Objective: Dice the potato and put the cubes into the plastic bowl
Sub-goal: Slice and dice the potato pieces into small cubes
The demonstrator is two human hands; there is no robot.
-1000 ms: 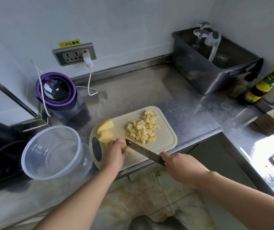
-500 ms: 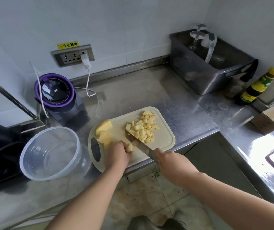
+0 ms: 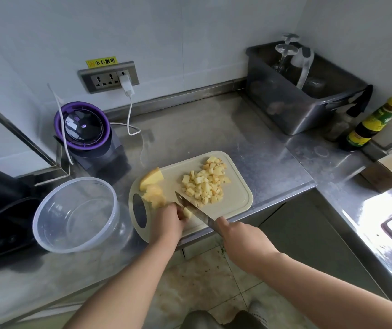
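We record the left hand [image 3: 168, 222] curled onto a small potato piece [image 3: 186, 213] at the near edge of the cutting board [image 3: 237, 198]. The right hand [image 3: 240, 241] grips the knife [image 3: 195, 210] by its handle. The blade points to 10 o'clock, its edge against that piece. Diced cubes [image 3: 204, 184] lie heaped on the board at 1 o'clock of the left hand, and larger uncut chunks [image 3: 152, 179] at 11 o'clock. The plastic bowl [image 3: 81, 178] stands on the table [image 3: 202, 129] at 9 o'clock of the board.
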